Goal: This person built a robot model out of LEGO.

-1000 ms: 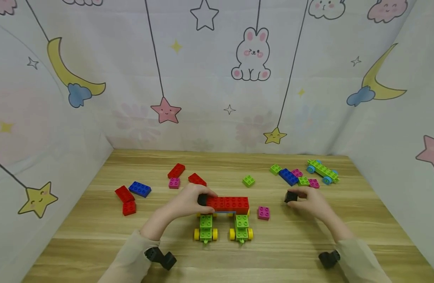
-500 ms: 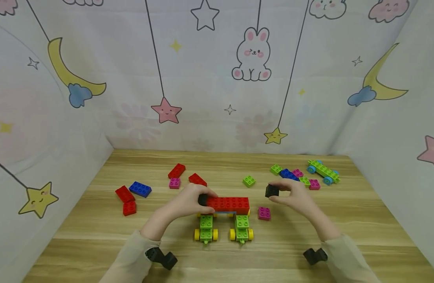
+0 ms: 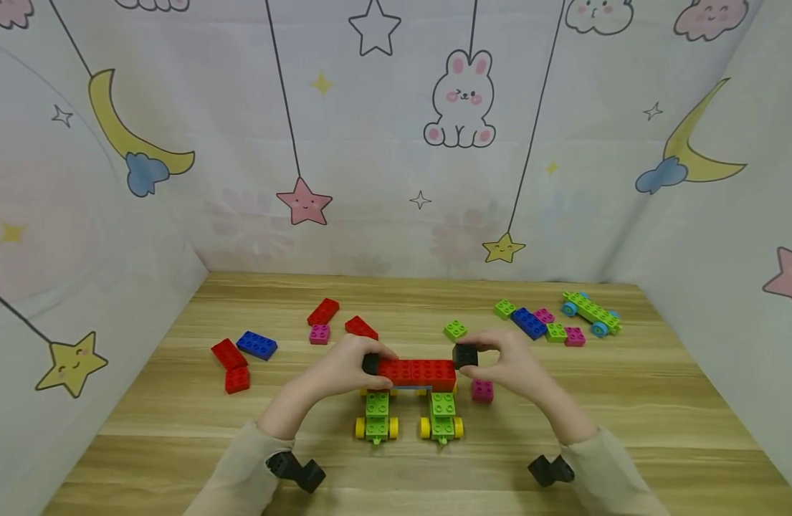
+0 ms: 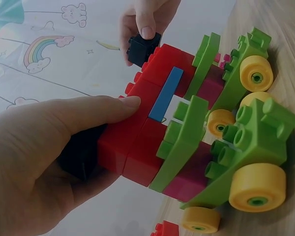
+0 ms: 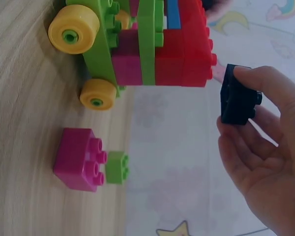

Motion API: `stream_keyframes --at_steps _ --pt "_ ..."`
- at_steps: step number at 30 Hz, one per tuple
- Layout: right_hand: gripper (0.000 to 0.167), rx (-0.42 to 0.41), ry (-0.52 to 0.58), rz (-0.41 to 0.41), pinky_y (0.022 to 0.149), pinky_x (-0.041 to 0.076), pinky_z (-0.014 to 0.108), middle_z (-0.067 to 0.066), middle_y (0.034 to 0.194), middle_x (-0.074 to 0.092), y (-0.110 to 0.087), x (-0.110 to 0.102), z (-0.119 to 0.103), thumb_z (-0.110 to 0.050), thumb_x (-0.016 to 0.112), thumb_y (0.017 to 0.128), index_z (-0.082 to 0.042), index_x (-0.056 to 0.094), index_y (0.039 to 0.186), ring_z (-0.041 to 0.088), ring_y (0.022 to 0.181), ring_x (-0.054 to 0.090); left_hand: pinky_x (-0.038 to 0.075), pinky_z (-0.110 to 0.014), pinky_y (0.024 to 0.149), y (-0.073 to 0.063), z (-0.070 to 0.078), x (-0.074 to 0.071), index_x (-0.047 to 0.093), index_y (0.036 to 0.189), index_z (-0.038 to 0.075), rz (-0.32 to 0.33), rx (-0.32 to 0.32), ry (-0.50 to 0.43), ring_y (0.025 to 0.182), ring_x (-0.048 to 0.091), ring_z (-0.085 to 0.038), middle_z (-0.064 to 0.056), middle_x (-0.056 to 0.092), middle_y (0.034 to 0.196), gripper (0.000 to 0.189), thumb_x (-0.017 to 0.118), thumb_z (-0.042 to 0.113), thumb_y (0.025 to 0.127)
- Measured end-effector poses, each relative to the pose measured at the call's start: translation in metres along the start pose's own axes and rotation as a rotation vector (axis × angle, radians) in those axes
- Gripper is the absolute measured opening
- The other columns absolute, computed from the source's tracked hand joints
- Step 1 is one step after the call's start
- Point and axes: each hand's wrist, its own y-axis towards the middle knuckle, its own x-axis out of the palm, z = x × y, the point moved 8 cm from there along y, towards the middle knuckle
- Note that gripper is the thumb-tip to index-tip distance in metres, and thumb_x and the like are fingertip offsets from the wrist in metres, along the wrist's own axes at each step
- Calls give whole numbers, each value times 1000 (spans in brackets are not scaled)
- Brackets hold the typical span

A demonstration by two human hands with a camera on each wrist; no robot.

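Note:
A build of toy building bricks stands mid-table: red bricks [image 3: 424, 371] span two green bases [image 3: 442, 412] with yellow wheels [image 4: 258, 188]; a blue piece [image 4: 166, 96] shows below the red. My left hand [image 3: 347, 365] grips the build's left end, thumb along the red brick. A black brick [image 4: 83, 152] sits at that end, partly hidden in the palm. My right hand [image 3: 508, 365] pinches another black brick [image 5: 238, 93] between thumb and fingers. It hangs just off the right end of the red bricks, with a gap in the right wrist view.
A magenta brick [image 3: 482, 390] lies below my right hand, a green brick [image 3: 455, 330] behind. Red bricks [image 3: 228, 354] and a blue brick [image 3: 256, 345] lie left. At the back right are several bricks around a blue one [image 3: 528, 322] and a green wheeled base [image 3: 591, 312].
My right hand has moved left with the black brick, from the table's right side to the right end of the red bricks. The left hand and the build have stayed put.

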Motion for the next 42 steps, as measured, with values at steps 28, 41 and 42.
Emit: stream_keyframes --at_steps 28,41,42 --pt "37 -53 -4 -52 86 55 49 9 109 70 -1 15 -9 -12 79 80 -4 71 115 28 102 65 50 -26 82 -1 -2 3 74 110 9 6 -30 -43 97 63 -18 -4 73 107 31 80 20 81" --pt "39 -31 -26 -102 88 53 52 12 113 70 4 16 -12 -12 77 81 -2 70 118 31 105 65 52 -30 84 0 -3 1 74 110 9 14 -36 -42 98 64 -19 -4 73 107 31 80 19 81" --pt "39 -30 -27 -103 88 54 52 13 113 70 4 16 -12 -12 77 81 -2 70 118 31 105 65 51 -29 83 0 -3 1 74 110 9 15 -35 -40 98 63 -19 -4 73 107 31 80 19 81"
